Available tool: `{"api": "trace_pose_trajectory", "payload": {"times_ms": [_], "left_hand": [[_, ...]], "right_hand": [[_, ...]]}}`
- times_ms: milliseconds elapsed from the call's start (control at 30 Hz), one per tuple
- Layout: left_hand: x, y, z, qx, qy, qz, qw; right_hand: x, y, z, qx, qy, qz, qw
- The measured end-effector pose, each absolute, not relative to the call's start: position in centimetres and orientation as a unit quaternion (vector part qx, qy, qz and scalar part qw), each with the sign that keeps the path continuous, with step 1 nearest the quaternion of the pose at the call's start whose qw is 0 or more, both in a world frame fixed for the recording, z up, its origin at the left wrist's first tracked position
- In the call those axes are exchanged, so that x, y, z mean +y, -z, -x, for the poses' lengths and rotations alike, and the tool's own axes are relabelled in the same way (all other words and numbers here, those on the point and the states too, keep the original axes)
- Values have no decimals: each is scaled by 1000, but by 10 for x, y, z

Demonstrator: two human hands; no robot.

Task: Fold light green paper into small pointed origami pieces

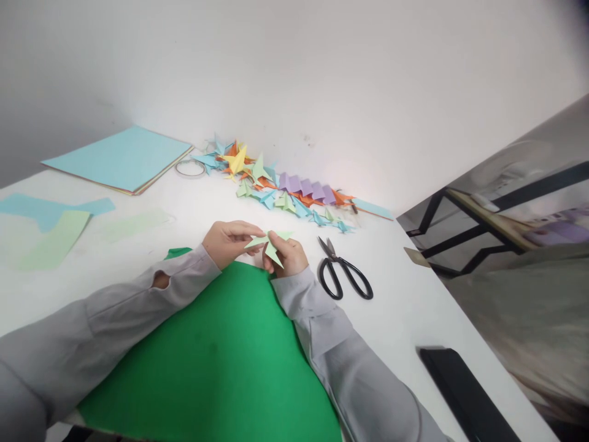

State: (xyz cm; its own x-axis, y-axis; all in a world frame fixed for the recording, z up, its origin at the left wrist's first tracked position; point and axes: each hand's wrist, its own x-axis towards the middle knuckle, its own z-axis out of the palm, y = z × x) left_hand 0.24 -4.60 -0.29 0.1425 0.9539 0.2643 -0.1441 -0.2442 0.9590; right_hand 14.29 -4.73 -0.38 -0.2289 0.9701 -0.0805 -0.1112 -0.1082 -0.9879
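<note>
A folded piece of pale green paper [273,250] with pointed ends, like an origami crane, is held up between my two hands over the far edge of a green sheet [221,362]. My left hand [232,241] pinches its left point between thumb and fingers. My right hand [291,253] grips the body, thumb on top and fingers curled beneath. Part of the paper is hidden by my fingers. Just right of my right hand lie black-handled scissors [340,267], their blades slightly apart.
Along the wall lies a row of colourful folded paper figures [285,190]. A stack of coloured paper [124,156] and a tape roll [190,168] are at the back left. Blue and green paper strips [57,239] lie left. A black flat object [464,393] sits near the right edge.
</note>
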Motion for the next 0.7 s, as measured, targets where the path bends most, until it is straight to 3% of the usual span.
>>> {"api": "trace_pose_trajectory", "payload": {"times_ms": [433,700], "left_hand": [[-51,0,-5,356,-545,-592,475],[-50,-4,-3,388,-510,-561,524]], "right_hand": [[-40,18,-142,-476,-588,428,494],[-41,16,-142,-477,-584,433,494]]}}
